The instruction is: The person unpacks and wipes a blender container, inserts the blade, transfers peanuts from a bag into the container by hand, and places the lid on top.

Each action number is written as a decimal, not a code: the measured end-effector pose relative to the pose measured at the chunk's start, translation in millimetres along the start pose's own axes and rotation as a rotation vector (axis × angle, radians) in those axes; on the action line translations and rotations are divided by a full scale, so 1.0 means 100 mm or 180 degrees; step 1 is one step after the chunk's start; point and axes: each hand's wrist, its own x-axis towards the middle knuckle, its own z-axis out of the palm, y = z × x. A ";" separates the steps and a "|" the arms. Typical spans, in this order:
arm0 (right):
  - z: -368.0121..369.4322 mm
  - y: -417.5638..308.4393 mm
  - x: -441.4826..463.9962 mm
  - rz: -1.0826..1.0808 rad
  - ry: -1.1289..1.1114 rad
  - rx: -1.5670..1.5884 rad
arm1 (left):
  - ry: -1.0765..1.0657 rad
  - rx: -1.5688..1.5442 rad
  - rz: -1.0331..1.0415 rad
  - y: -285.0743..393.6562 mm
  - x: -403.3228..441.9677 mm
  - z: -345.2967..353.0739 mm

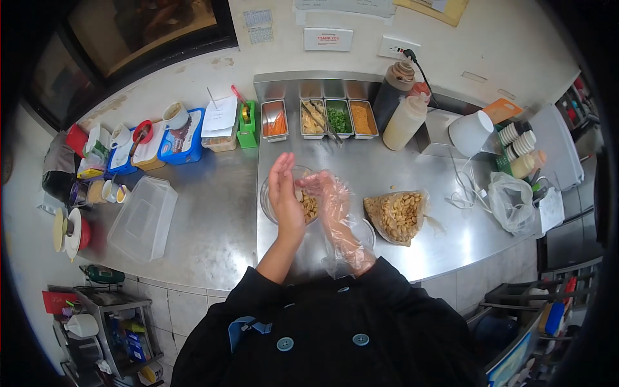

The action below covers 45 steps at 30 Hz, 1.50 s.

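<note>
My left hand [287,198] is bare and held upright over a clear round bowl [265,197], its fingers stretched out. Inside the bowl lie shelled peanuts [309,208], partly covered by both hands. A loose clear plastic glove [340,226] covers my right hand [327,193]. Its fingers reach out towards the left palm; whether they touch it I cannot tell. I see nothing held in either hand. Right of the gloved hand sits a clear plastic bag of peanuts [396,217]. The round edge of a clear container [369,236] shows beside my right wrist.
Metal trays of orange strips [275,121], chopped greens [337,120] and brown powder [363,119] line the back, with tongs [327,122] across them. Squeeze bottles [403,121] stand right of these. An empty clear tub [143,216] lies at left; a white cable [465,184] at right.
</note>
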 end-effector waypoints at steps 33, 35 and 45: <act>-2.95 -0.46 1.13 -0.0351 -0.2985 -0.4210 | -0.2592 0.2199 0.0442 -0.21 -0.58 0.72; -2.97 -0.34 1.04 -0.0546 -0.3155 -0.3857 | -0.2761 0.2206 0.0493 -0.30 -0.63 0.80; -3.10 -0.01 0.98 -0.0610 -0.2739 -0.5011 | -0.2786 0.2008 0.0328 -0.53 -0.70 0.83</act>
